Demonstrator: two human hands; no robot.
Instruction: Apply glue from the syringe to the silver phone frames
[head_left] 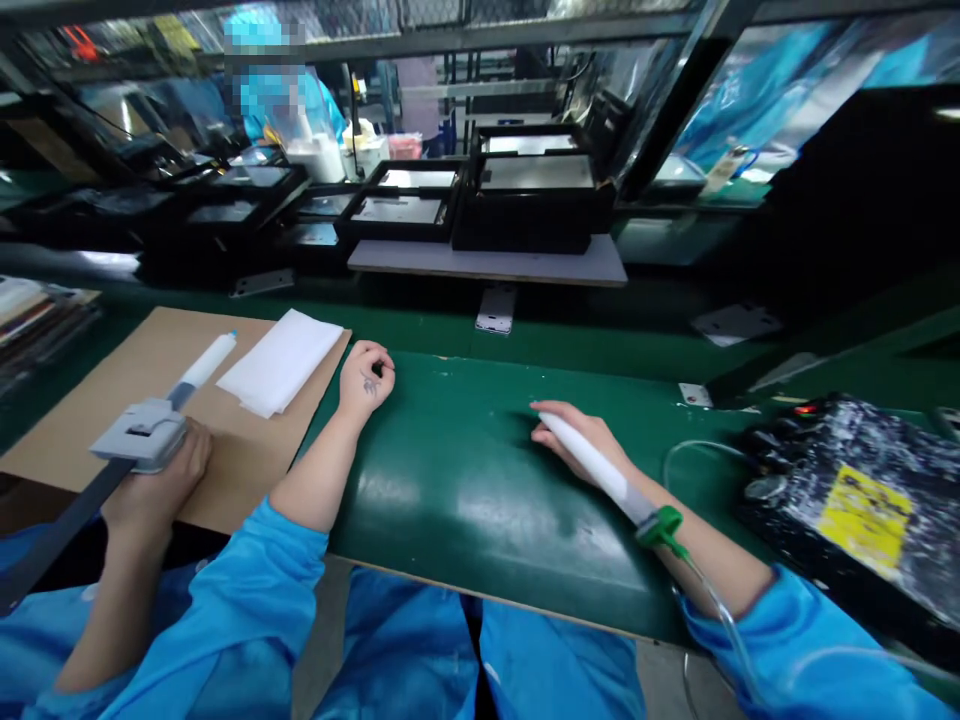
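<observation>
My left hand rests on the green work surface, its fingers curled into a loose fist and no object showing in it. A small dark drawing marks its back. In my right hand is a white dispensing syringe, slanting back along the forearm. A green adapter caps its rear end, and a clear tube runs from there past my sleeve. The syringe's tip lies by my fingertips, just above the surface; whether it touches cannot be seen.
A co-worker's hand at left is by a grey device with a strap and another white syringe. White sheets lie on brown paper. Black trays stand on a shelf; a plastic-wrapped box sits right.
</observation>
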